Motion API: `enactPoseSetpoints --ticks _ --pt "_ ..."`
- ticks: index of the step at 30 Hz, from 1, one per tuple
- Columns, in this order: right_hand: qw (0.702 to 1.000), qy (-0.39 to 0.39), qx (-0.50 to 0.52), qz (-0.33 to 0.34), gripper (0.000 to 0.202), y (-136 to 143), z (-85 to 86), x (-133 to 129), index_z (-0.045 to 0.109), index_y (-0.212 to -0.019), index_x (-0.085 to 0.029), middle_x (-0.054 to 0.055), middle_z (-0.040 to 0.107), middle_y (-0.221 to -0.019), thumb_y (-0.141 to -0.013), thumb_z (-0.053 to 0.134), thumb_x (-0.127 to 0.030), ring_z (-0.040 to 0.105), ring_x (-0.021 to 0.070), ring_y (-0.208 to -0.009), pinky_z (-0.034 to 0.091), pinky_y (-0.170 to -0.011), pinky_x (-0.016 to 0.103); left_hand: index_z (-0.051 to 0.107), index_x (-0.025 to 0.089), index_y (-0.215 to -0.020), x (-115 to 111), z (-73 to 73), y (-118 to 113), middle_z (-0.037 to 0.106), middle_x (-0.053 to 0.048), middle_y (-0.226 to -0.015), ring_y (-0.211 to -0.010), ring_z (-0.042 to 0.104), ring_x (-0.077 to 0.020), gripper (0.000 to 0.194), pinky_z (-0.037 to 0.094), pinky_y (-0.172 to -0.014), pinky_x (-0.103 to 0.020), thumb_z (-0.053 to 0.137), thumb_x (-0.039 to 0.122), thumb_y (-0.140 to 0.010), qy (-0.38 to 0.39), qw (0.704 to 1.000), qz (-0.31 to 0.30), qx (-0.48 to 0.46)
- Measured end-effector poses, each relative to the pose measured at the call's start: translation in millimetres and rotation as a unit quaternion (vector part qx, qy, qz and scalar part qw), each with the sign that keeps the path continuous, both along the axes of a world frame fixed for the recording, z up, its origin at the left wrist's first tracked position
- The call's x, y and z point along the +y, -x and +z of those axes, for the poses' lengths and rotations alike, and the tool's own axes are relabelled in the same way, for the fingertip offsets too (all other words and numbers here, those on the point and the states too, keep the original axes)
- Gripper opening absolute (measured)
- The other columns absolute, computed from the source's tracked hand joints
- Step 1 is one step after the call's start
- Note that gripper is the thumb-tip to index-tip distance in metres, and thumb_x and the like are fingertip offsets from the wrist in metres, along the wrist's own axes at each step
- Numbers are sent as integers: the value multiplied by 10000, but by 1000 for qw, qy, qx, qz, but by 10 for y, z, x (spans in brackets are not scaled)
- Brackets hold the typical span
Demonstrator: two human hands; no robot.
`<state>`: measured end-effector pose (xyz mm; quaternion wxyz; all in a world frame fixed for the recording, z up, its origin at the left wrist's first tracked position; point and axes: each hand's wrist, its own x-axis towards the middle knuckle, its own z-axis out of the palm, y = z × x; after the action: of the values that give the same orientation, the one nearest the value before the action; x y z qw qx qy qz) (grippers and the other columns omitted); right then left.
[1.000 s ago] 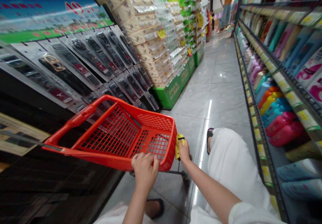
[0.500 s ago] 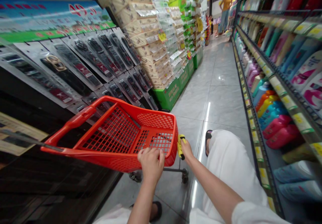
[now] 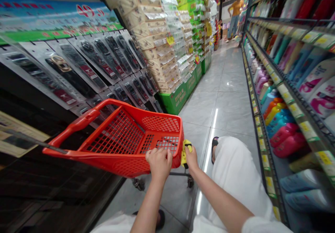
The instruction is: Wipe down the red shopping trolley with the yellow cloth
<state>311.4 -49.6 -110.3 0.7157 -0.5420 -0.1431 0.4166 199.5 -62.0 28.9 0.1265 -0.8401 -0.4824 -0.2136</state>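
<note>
A red plastic shopping cart (image 3: 112,164), its basket bare inside, stands tilted in view in front of me. My left hand (image 3: 159,162) is closed over the cart's near rim, with fingers curled to the inner side. In my right hand (image 3: 192,159) is a bunched yellow cloth (image 3: 184,153) with black patches. It lies against the outside of the cart's right end wall. The fingers on the far side of the cloth are partly hidden. A caster wheel (image 3: 190,181) shows below that end.
Belts in packaging (image 3: 73,75) hang on the left beside the cart. Beyond stand stacked tissue packs (image 3: 157,48) on green bases (image 3: 176,98). Shelves of bottles (image 3: 285,135) line the right side. Tiled floor (image 3: 225,110) runs between, with a person (image 3: 233,14) far down the aisle.
My right hand has moved left with the yellow cloth, which was slightly apart from the cart's end wall and now lies against it. My left hand keeps its hold on the rim.
</note>
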Motion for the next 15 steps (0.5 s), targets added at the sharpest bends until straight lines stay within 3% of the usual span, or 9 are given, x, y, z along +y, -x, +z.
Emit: enactPoseSetpoints --ticks 3,6,9,12,15 --pt "995 -45 82 -13 393 -54 353 4 544 -1012 -218 8 663 -843 -712 644 -453 643 158 -681 513 -589 257 588 197 -531 10 -13 2 665 -32 -618 -680 528 -190 396 278 -777 -379 472 270 -902 -1 1000 2 -1" --pt "993 -117 33 -9 450 -48 628 -76 545 -1130 -231 35 668 -1011 -750 654 -446 652 176 -853 533 -732 287 593 197 -536 21 -24 -22 662 -33 -613 -673 527 -191 391 274 -768 -380 473 275 -899 -1 1000 8 -3" --pt "987 -110 -117 -18 427 32 593 -281 602 -1130 -229 52 644 -1060 -760 668 -433 619 198 -984 499 -871 319 601 193 -543 24 -23 -38 661 -37 -614 -671 530 -191 387 276 -766 -380 474 274 -900 -1 1000 11 -8" --pt "960 -102 -261 21 374 13 496 -418 648 -1121 -265 42 613 -1019 -772 667 -400 610 202 -979 478 -888 319 607 193 -544 9 -9 -15 664 -40 -622 -672 531 -190 402 279 -759 -377 463 283 -909 9 1000 6 -11" --pt "927 -66 -363 64 328 -221 617 -254 670 -1104 -322 18 605 -963 -776 652 -345 606 195 -909 471 -831 306 608 198 -543 -20 12 27 666 -34 -630 -671 526 -186 415 279 -761 -377 453 289 -917 21 1000 -4 -13"
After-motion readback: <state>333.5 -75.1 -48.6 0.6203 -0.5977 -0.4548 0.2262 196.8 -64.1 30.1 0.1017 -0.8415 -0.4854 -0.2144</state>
